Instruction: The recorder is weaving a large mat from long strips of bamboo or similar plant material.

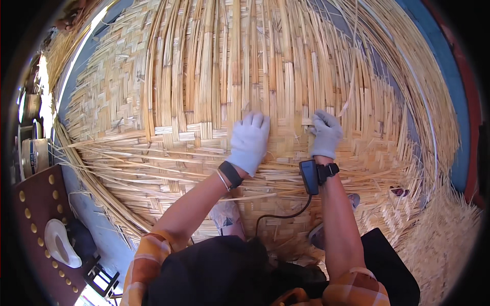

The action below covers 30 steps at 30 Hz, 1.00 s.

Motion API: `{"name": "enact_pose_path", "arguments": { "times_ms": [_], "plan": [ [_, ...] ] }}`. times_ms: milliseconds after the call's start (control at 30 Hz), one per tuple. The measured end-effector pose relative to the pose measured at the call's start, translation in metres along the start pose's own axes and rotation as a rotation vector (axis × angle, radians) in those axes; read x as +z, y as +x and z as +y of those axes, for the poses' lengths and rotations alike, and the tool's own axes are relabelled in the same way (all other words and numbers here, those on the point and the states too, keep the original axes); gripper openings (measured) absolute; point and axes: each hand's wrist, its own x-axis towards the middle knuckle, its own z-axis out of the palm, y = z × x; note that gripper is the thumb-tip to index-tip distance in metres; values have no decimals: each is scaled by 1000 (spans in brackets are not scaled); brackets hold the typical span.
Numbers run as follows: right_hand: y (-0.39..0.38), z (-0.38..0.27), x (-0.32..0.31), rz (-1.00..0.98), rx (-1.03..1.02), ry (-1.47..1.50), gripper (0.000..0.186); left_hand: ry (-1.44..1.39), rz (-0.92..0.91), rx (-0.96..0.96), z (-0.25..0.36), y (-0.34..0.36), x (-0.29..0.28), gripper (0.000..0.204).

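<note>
A large woven bamboo mat [168, 107] fills the view, with many long loose strips [214, 61] running away from me. My left hand [249, 140], in a pale glove, lies flat on the woven part with its fingers spread. My right hand [325, 133], also gloved, pinches a bamboo strip [308, 121] at the weave's edge. A black band sits on the left wrist. A black device [309, 176] with a cable is strapped to the right wrist.
Loose strips fan out at the left [102, 153] and a pile of cut ends lies at the right [439, 229]. A studded brown panel [41, 224], a white shoe [61, 245] and round containers [33, 155] sit at the left edge. Blue floor [449, 92] shows beyond the mat.
</note>
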Motion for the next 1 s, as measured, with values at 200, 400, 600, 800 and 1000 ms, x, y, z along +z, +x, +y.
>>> {"name": "enact_pose_path", "arguments": {
  "times_ms": [200,400,600,800,1000],
  "plan": [
    [2,-39,-33,29,-298,28,11,-134,146,127,-9,-15,-19,23],
    [14,-121,-75,-115,98,557,28,-367,-274,-524,12,4,-19,22],
    [5,-180,-106,-143,-110,493,30,-277,-361,-640,18,11,-15,28],
    [-4,-223,-168,-167,158,223,33,-381,-302,-650,21,10,-20,30],
    [-27,-262,-191,-477,274,71,41,-264,-376,-623,23,16,-16,30]
  ]
}}
